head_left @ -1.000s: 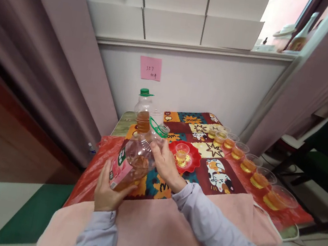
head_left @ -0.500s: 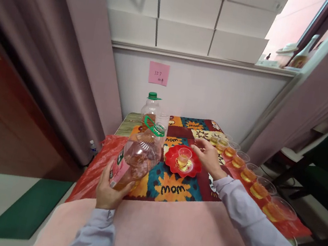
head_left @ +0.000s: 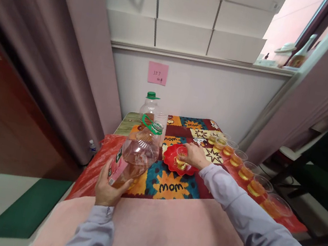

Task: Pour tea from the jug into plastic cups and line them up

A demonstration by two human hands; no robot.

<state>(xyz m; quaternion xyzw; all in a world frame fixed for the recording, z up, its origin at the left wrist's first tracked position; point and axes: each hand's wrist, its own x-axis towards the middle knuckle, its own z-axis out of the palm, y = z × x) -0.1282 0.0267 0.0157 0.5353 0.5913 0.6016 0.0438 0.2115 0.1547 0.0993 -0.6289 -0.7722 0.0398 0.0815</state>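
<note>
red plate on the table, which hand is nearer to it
Right. The right hand is over the right side of the red plate, at the clear cup on it; the left hand is off to the plate's left, around the nearer bottle.

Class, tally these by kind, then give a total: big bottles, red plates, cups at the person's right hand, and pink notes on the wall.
Big bottles: 2 (near bottle, far bottle)
Red plate: 1
Clear cup at the right hand: 1
Pink note: 1
Total: 5
</note>
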